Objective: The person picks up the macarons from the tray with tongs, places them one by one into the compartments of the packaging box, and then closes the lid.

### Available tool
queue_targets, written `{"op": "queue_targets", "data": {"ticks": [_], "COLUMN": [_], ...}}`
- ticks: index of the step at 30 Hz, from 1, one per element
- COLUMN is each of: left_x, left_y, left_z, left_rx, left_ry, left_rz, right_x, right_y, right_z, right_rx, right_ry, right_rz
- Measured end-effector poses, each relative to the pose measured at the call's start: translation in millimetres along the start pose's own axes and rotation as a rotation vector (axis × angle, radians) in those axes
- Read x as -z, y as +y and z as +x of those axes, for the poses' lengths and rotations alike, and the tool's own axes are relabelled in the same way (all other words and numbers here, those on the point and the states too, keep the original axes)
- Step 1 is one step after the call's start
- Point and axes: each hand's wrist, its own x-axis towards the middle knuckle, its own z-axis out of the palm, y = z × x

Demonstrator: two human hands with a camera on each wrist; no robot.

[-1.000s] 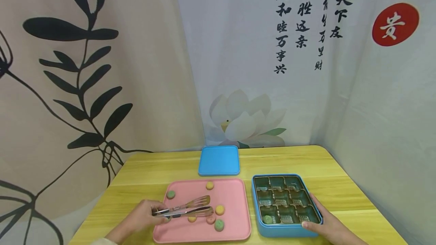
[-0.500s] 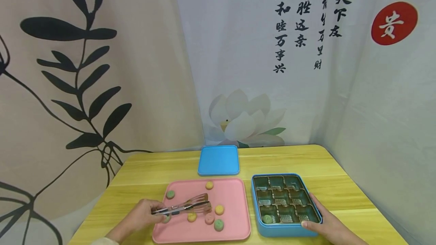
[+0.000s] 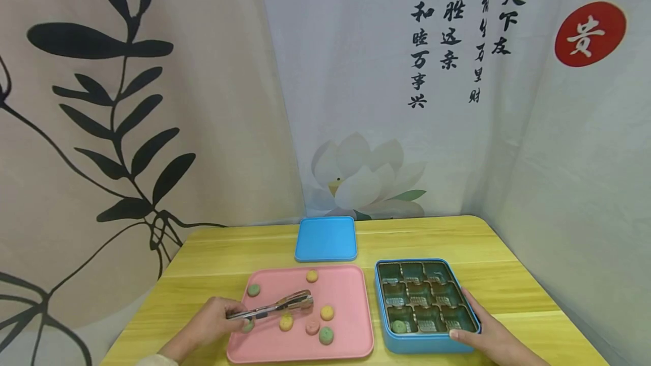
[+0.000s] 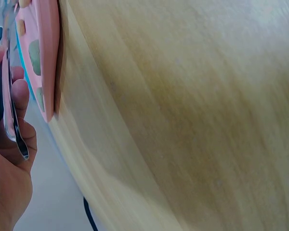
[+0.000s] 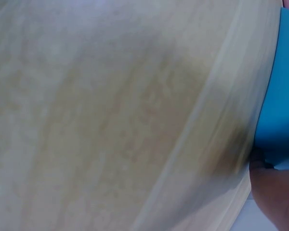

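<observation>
My left hand (image 3: 218,321) grips metal tongs (image 3: 272,307) over the left half of a pink tray (image 3: 356,349). The tongs' arms lie close together, their heads overlapping above the tray's middle. Several small macaron-like pieces lie on the tray, among them a yellow one (image 3: 286,322), a pink one (image 3: 312,327) and a green one (image 3: 326,335). Another green piece (image 3: 248,325) shows partly beside my left fingers. My right hand (image 3: 483,326) holds the right side of a blue box (image 3: 432,345), thumb at its front rim. A green piece (image 3: 399,326) sits in the divided insert's front-left compartment.
A blue lid-like tray (image 3: 326,239) lies behind the pink tray. The wooden table (image 3: 519,292) reaches back to a printed cloth backdrop (image 3: 229,129). The box stands just right of the pink tray.
The tongs' arms have drawn together and the tool has turned slightly, uncovering more of the yellow and pink pieces. My right hand and the box stay in place.
</observation>
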Motion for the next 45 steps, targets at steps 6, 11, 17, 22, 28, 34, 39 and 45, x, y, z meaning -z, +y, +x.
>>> {"op": "queue_targets", "data": {"ticks": [6, 11, 17, 22, 28, 34, 39, 45], "left_x": [-0.2, 0.3, 1.3, 1.1, -1.3, -8.1, -16.0, -31.0], "left_y": [0.2, 0.2, 3.2, 9.5, 19.5, 36.2, 52.5, 68.8], "left_z": [0.8, 1.0, 3.5, 8.5, 19.6, 35.9, 50.5, 69.8], "left_rx": [0.015, 0.017, 0.036, 0.034, 0.004, -0.080, -0.144, -0.127], "left_ry": [0.006, 0.010, 0.029, 0.045, 0.042, 0.041, 0.046, 0.030], "left_rz": [0.001, -0.007, -0.003, 0.031, 0.057, 0.092, 0.092, 0.043], "right_x": [0.4, 0.7, 0.4, 0.5, 0.8, 0.6, -0.3, -0.7], "right_y": [-0.2, 0.7, 0.8, -0.6, -0.2, 0.7, -0.3, -0.7], "right_z": [0.5, 0.7, 0.3, -0.3, -0.1, -0.7, -1.2, -1.4], "right_rx": [0.001, 0.003, -0.008, -0.017, -0.013, -0.010, -0.003, -0.003], "right_ry": [0.001, -0.001, -0.008, -0.010, -0.009, -0.007, -0.002, 0.004], "right_rz": [-0.006, -0.008, -0.006, 0.003, -0.001, -0.007, 0.002, 0.013]}}
